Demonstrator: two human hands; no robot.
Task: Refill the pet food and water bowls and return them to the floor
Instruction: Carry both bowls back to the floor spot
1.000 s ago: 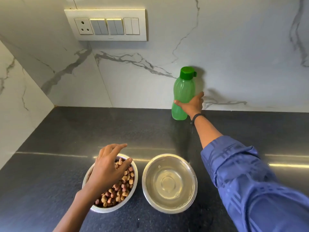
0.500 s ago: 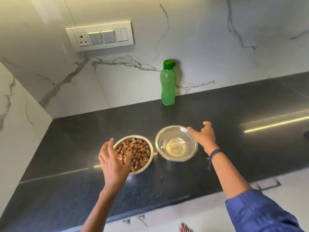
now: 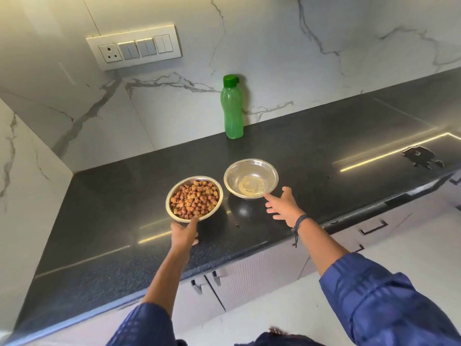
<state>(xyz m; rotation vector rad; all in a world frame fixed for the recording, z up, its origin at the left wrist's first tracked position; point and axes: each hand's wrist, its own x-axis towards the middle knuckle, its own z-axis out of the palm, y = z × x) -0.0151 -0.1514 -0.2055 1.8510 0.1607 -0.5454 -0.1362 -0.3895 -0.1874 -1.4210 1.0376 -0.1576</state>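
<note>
Two steel bowls stand side by side on the black counter (image 3: 104, 221). The food bowl (image 3: 172, 216), on the left, is full of brown kibble (image 3: 194, 198). My left hand (image 3: 184, 234) grips its near rim, thumb on the edge. The water bowl (image 3: 270, 171), on the right, holds a little water. My right hand (image 3: 283, 203) hovers open just beside its near right edge, one fingertip almost at the rim. A green bottle (image 3: 232, 108) with its cap shut stands against the marble wall behind the bowls.
A switch panel (image 3: 134, 49) is on the wall above left. The marble side wall (image 3: 22, 171) closes the counter on the left. A wet patch (image 3: 421, 157) lies on the counter at far right. Cabinet drawers with handles (image 3: 371, 227) sit below the counter edge.
My right hand left the green bottle and came back to the water bowl. My left hand dropped from above the kibble to grip the food bowl's near rim. The view pulled back from the counter.
</note>
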